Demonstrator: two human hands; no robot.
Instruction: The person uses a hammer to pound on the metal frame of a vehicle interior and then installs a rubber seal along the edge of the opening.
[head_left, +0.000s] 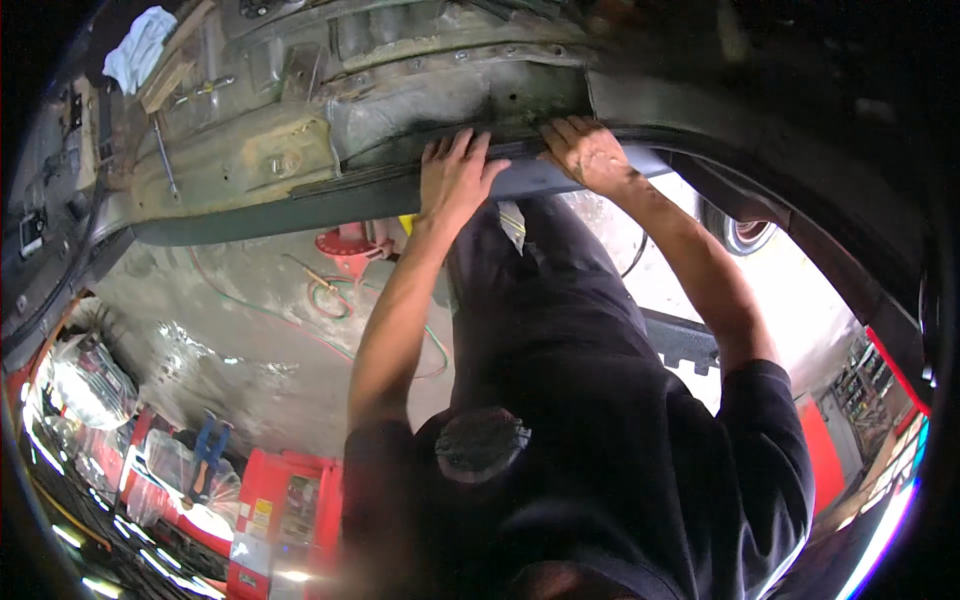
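A black rubber door seal runs along the sill of a car body with a bare metal floor. My left hand lies over the seal near its middle, fingers spread and thumb out to the right. Slightly farther right, my right hand has its fingers bent over the seal's edge, with the thumb tucked low beside it. It appears to grip the strip there; the fingertips are partly hidden. Both forearms reach up from my dark sleeves.
At far left on the car floor are a light blue cloth, a wooden block and a thin metal rod. Below the sill stand a red metal stand and looped red and green hoses. A red cabinet is lower left.
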